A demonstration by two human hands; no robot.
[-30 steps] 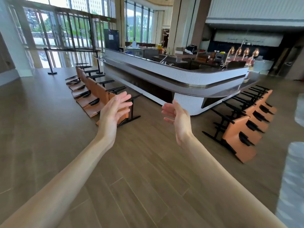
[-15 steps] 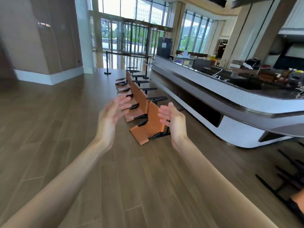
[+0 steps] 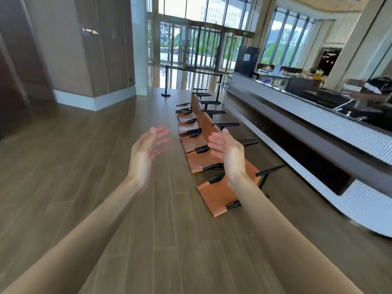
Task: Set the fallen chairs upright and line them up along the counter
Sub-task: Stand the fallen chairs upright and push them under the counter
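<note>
A person's bare arms reach forward over a wood-plank floor point(image 3: 84, 166) toward a row of fallen chairs lying beside a long bar counter point(image 3: 318, 132). The left hand point(image 3: 148, 145) and the right hand point(image 3: 228, 149) are both raised in the air, palms turned toward each other, fingers straight and spread; each grip is apart and holds nothing, and the left is blurred. The nearest fallen chair point(image 3: 214, 196) lies on the floor just below and beyond the right wrist, its tan leather panels down and its black metal legs pointing toward the counter. Behind it, more fallen chairs point(image 3: 195, 143) run in a rough file toward the glass doors point(image 3: 203, 45) at the far end of the hall, all tipped the same way, none yet upright. The work appears to be at its very start, with the nearest chair the likely first to be lifted. To do that step well, the person would probably do best to stoop close, take the backrest edge in one hand and the frame in the other, and pivot the chair up on its legs rather than drag it, which could scuff the floor. Its legs lie near the next chair's and could snag, so a clean lift would matter.
</note>
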